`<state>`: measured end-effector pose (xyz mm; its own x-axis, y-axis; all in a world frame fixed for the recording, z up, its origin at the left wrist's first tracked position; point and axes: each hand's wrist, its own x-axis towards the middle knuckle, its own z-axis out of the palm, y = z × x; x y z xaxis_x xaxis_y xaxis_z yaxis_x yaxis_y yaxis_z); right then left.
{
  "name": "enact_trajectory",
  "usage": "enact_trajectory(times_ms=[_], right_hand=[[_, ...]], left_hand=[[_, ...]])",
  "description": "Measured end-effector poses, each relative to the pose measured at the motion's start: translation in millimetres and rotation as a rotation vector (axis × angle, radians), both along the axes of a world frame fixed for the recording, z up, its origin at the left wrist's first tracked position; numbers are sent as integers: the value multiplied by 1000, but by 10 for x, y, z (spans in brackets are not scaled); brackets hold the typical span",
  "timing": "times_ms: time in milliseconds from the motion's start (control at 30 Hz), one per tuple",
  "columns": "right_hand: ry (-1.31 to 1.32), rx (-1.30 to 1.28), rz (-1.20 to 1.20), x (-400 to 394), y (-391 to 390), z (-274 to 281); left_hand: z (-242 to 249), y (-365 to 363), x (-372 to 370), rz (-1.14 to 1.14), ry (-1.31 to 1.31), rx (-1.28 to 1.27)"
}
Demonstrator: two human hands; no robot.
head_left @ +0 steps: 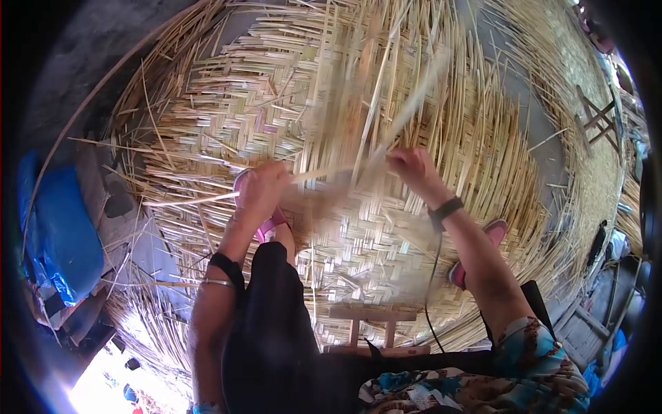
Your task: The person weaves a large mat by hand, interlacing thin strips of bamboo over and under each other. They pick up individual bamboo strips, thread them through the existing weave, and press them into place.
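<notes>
The left hand (261, 190) is closed around a thin bamboo strip (324, 172) that runs across to the right hand (412, 168), which pinches its other end. More loose strips rise blurred from between the hands. Under both hands lies a wide woven mat (427, 131). A pink sandal (272, 222) sits just below the left hand, and a wooden stool (372, 324) stands nearer the person's body.

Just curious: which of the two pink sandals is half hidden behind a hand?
The sandal on the person's left: the left hand covers its upper part. The other sandal lies clear beside the right forearm.
</notes>
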<state>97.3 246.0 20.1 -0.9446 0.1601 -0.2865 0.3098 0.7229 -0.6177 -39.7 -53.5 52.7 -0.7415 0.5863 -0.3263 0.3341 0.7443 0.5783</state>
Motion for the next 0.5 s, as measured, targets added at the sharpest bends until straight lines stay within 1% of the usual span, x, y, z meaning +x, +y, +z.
enact_trajectory(times_ms=[33, 67, 100, 200, 233, 267, 300, 333, 367, 400, 433, 467, 500], right_hand=[[-197, 31, -30, 70, -28, -18], [-377, 176, 74, 111, -137, -108], [-379, 179, 76, 203, -251, -171], [-296, 161, 66, 540, -472, -389], [-50, 236, 77, 656, -461, -543], [203, 294, 86, 695, -492, -640], [183, 228, 23, 585, -506, -305], [191, 490, 212, 633, -478, -507], [229, 672, 299, 512, -445, -340], [229, 696, 170, 280, -553, 165], [239, 681, 176, 144, -687, 146], [267, 501, 123, -1, -761, 120], [290, 326, 68, -124, -833, 118]], left_hand=[[-34, 12, 15, 1, 0, 4], [-71, 23, 39, -91, 51, -16], [-82, 35, 64, -182, 102, -36], [-60, 62, 49, -132, 101, -81], [-99, 48, 46, -120, 113, -94], [-208, 6, 68, -148, 168, -31], [-273, -62, 73, -173, 227, 21], [-330, -86, 67, -188, 220, -53], [-340, -83, 51, -202, 209, -122], [-278, -81, 42, -186, 218, -149], [-210, -41, 49, -172, 192, -101], [-166, -19, 50, -161, 167, -44], [-158, -20, 46, -160, 170, -45]])
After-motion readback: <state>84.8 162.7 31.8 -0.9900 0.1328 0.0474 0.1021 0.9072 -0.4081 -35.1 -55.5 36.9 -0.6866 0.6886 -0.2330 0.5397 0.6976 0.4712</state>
